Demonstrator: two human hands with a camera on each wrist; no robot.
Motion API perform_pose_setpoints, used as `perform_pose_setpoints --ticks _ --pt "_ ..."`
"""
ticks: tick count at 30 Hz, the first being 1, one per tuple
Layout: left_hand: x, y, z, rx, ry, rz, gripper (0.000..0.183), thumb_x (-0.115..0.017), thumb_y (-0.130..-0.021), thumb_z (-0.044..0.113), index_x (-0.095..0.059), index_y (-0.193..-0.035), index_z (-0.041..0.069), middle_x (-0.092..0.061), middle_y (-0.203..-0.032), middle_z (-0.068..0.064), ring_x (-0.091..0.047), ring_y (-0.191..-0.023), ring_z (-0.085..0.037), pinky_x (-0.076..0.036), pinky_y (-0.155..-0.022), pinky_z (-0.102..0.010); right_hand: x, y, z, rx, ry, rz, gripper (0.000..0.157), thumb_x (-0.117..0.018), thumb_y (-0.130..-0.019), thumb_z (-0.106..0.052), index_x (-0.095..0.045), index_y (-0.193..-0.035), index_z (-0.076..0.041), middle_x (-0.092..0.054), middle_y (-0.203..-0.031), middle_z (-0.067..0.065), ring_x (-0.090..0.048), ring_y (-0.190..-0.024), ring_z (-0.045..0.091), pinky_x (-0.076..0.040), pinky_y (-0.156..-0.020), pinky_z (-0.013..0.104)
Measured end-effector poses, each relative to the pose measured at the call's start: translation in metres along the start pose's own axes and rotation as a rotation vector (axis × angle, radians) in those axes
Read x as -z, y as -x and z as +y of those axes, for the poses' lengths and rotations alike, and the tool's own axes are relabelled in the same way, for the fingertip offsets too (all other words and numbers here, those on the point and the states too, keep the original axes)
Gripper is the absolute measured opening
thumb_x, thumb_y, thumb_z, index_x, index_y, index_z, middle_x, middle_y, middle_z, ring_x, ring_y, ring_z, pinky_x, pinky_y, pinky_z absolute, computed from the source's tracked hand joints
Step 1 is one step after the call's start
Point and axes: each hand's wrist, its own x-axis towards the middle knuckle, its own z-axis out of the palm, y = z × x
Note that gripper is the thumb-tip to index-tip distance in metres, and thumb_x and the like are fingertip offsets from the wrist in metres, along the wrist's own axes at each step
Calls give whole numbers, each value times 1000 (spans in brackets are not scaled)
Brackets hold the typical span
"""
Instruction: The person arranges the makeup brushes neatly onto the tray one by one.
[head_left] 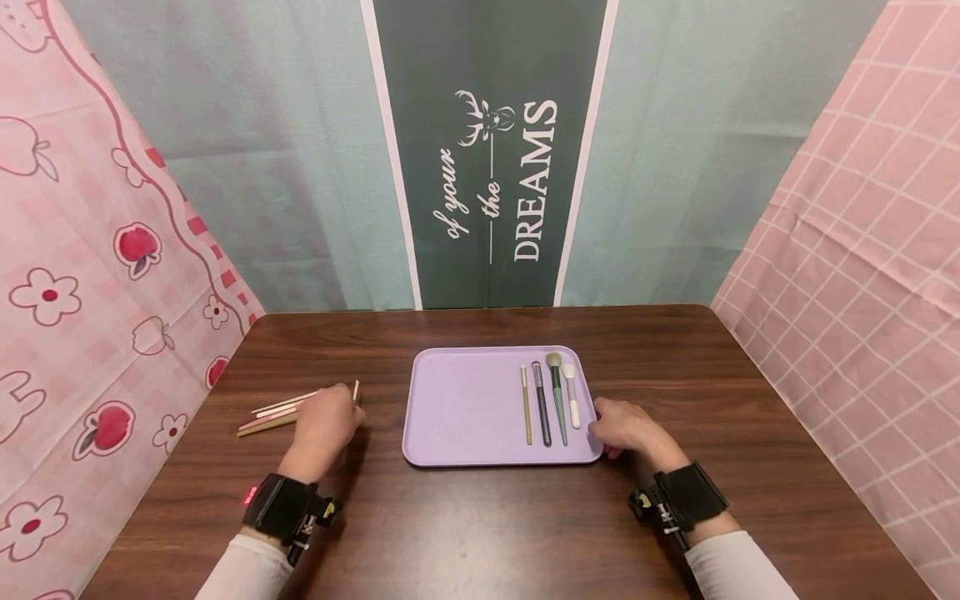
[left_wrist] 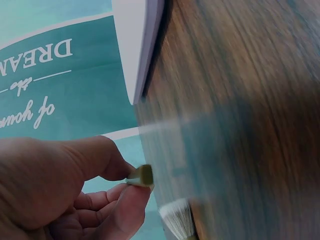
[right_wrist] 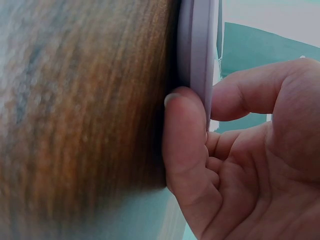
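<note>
My left hand [head_left: 326, 423] is at the left of the table, pinching a slim makeup brush [left_wrist: 142, 176] between thumb and fingers; one end of it points at the left wrist camera. Under and beside that hand lie several makeup brushes [head_left: 268, 421], partly hidden by it. A lilac tray [head_left: 465, 408] lies flat at the table's middle. On its right side several makeup brushes [head_left: 542, 404] lie side by side, roughly parallel. My right hand [head_left: 632, 427] grips the tray's right rim, thumb on one side and fingers on the other, as the right wrist view shows.
The dark wooden table [head_left: 465, 533] ends at a green printed curtain [head_left: 491, 167] behind. A pink patterned cloth [head_left: 97, 333] hangs at the left and a pink checked cloth [head_left: 862, 275] at the right. A white brush head [left_wrist: 177, 217] shows near the left hand.
</note>
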Motion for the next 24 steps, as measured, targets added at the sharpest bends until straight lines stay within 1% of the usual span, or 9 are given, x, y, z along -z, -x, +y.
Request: perform_pose_setpoints --ticks 3,5,10,14,20,23,24 --pt "-2 -4 5 7 -5 5 23 -69 -78 9 -55 -60 1 -60 -57 -15 -59 -54 -30 -44 -47 -50 0 0 0 -3 -3 0 5 -55 -86 -10 -56 -88 -5 -61 -67 6 -63 -54 17 -51 -54 31" --pt "-3 -5 8 0 12 3 22 -69 -77 8 -56 -61 0 -61 -57 -17 -60 -54 -31 -47 -49 -52 -1 0 0 -8 -5 -2 5 -55 -86 -10 -56 -88 -5 -62 -67 6 -63 -53 17 -51 -53 30" --pt "-4 -8 19 -9 81 -4 23 -70 -77 7 -54 -61 3 -58 -56 -14 -61 -54 -34 -49 -53 -50 -2 -2 1 -8 -4 -7 6 -56 -86 -10 -56 -89 -5 -62 -66 6 -64 -53 16 -52 -53 29" --pt "-5 -12 27 -17 99 -4 25 -72 -78 8 -54 -61 4 -56 -54 -10 -60 -53 -32 -49 -52 -49 -2 -2 1 -12 -6 -10 7 -56 -87 -10 -56 -90 -4 -62 -66 6 -64 -53 16 -52 -53 29" --pt "-7 -17 37 10 121 -38 24 -72 -80 9 -55 -63 3 -54 -55 -8 -57 -53 -29 -49 -51 -47 -2 -2 1 -9 -3 -12 8 -56 -87 -10 -56 -92 -4 -62 -67 6 -64 -53 16 -53 -54 30" --pt "-7 -18 43 20 134 -45 24 -71 -80 9 -55 -63 3 -55 -56 -9 -58 -53 -30 -49 -53 -47 -1 -2 0 -6 0 -12 8 -55 -88 -10 -56 -92 -4 -62 -67 6 -64 -53 16 -53 -54 30" --pt "-8 -18 45 14 132 -34 23 -71 -79 8 -55 -63 3 -56 -56 -10 -59 -54 -32 -50 -54 -48 0 -2 0 -6 2 -11 8 -55 -88 -11 -56 -92 -4 -62 -67 6 -64 -53 16 -53 -54 30"
